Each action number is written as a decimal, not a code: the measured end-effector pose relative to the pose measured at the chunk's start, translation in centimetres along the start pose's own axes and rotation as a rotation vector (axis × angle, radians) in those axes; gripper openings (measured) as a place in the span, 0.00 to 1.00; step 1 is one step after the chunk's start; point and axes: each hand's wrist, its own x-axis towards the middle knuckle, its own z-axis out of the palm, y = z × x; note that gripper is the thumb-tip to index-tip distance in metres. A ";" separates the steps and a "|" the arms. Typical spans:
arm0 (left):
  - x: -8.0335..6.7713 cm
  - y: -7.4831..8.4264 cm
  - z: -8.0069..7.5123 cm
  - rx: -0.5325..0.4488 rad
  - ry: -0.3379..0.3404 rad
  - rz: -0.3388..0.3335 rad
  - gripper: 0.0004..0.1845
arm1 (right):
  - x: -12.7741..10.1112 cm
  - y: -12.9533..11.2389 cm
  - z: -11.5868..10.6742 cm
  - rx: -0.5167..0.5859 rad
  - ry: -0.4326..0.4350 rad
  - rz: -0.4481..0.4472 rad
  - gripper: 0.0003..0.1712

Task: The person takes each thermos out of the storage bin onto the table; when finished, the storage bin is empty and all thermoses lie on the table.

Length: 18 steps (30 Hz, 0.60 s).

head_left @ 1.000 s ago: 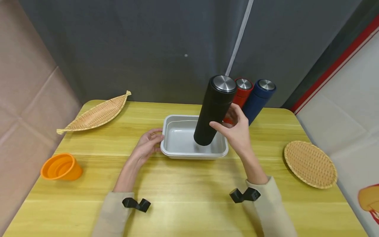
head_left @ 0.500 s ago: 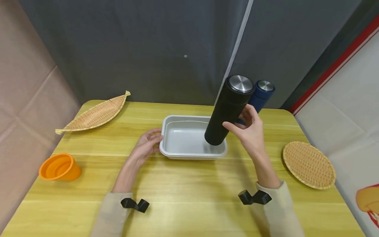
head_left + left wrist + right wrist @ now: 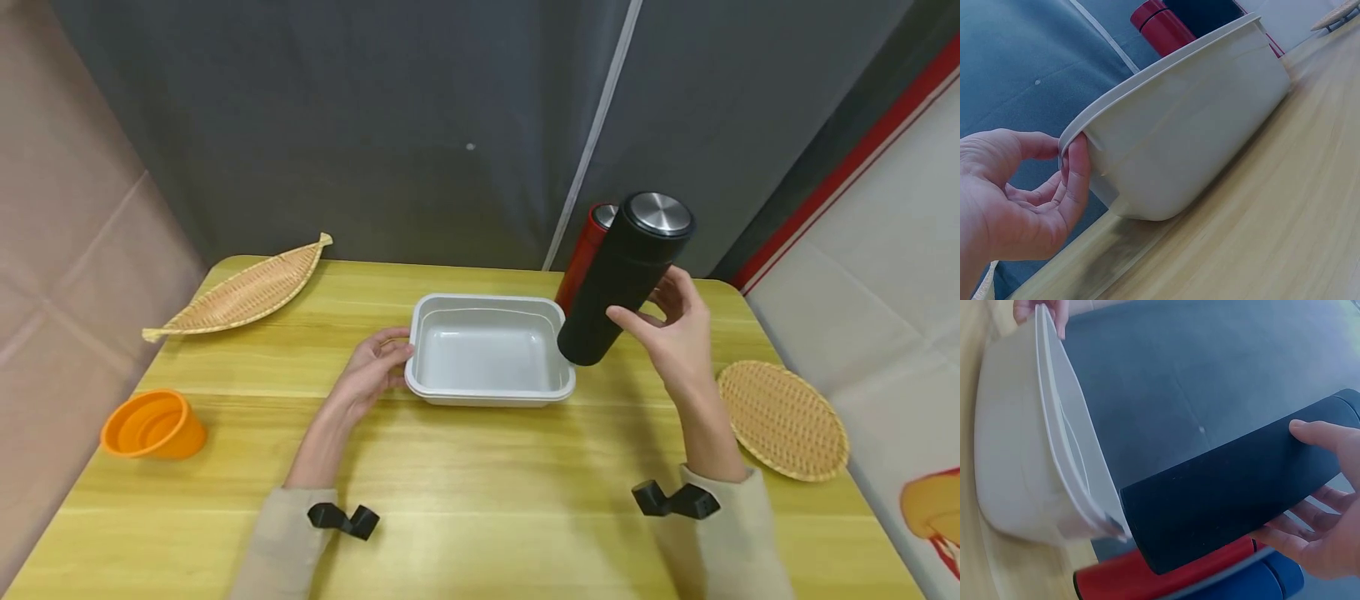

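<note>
My right hand (image 3: 678,337) grips a black thermos flask (image 3: 622,283) with a steel-topped lid, thumb on the near side and fingers behind it. The flask is tilted, its base beside the right rim of a white rectangular basin (image 3: 491,396). At the basin's left end, my left hand (image 3: 372,364) pinches the rim between thumb and fingers, as the left wrist view shows. Behind the black flask stands a red thermos flask (image 3: 581,258), partly covered. A blue thermos flask (image 3: 1254,581) shows in the right wrist view below the red one; in the head view it is hidden.
A boat-shaped woven basket (image 3: 251,292) lies at the back left of the wooden table (image 3: 480,500). An orange collapsible cup (image 3: 155,425) stands at the left edge. An oval woven tray (image 3: 783,421) lies on the right. A grey partition (image 3: 375,125) rises behind the table.
My right hand has carried the black flask rightward, from over the basin to beyond its right rim. The red flask shows again at its left while the blue one is now covered. My left hand stays put.
</note>
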 end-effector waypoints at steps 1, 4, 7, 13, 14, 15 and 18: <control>0.0 0.0 0.0 -0.001 0.000 -0.002 0.26 | 0.0 0.1 -0.3 -0.002 0.009 0.007 0.32; 0.0 -0.1 0.0 -0.007 0.005 -0.005 0.26 | 0.2 0.5 -1.0 -0.022 0.030 0.010 0.32; 0.1 -0.2 0.1 -0.013 0.008 -0.010 0.26 | 0.3 1.0 -1.6 -0.042 0.047 0.016 0.33; 0.2 -0.2 0.2 -0.020 0.006 -0.015 0.25 | 0.4 1.8 -2.7 -0.076 0.079 0.058 0.34; 0.2 -0.2 0.2 -0.018 0.007 -0.015 0.25 | 0.4 2.0 -2.9 -0.077 0.084 0.066 0.34; 0.2 -0.2 0.2 -0.018 0.010 -0.016 0.25 | 0.4 2.2 -3.0 -0.080 0.089 0.071 0.34; 0.1 -0.1 0.2 -0.013 0.012 -0.016 0.26 | 0.5 2.7 -3.4 -0.075 0.108 0.079 0.35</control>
